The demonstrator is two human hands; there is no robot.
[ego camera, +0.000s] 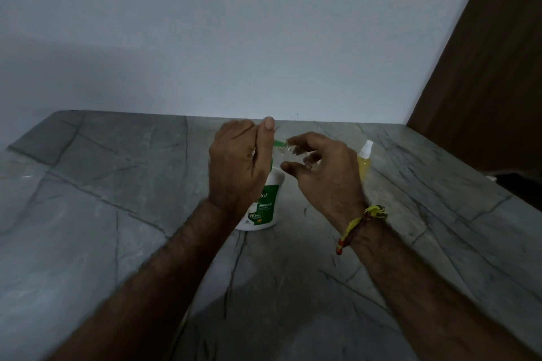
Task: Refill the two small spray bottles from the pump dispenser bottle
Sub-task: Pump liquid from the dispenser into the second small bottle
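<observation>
- Nearest the viewer, two bare forearms reach forward over a grey veined stone table (123,214), and they converge on the pump dispenser bottle (268,205), which stands upright on the table near its middle.
- On the right wrist, in front of the pump dispenser bottle and to its right, sits a yellow and red thread band (362,223).
- The pump dispenser bottle is white with a green label; its lower body shows below the hands, while its upper part is hidden behind the left hand.
- The left hand (237,170) is over the top of the pump dispenser bottle, fingers curled down and thumb raised; it appears to rest on the pump head, though the contact itself is hidden.
- A green nozzle (278,143) sticks out from under the left hand toward the right.
- The right hand (322,170), just right of the pump dispenser bottle's top, grasps a small clear spray bottle (293,151) between fingers and thumb, with the bottle's mouth at the tip of the nozzle.
- Beyond the right hand, to the right of the pump dispenser bottle, a second small spray bottle (365,161) with yellow liquid and a white cap stands upright on the table.
- Behind the pump dispenser bottle rises a pale wall (234,38); a brown panel (484,82) stands far right.
</observation>
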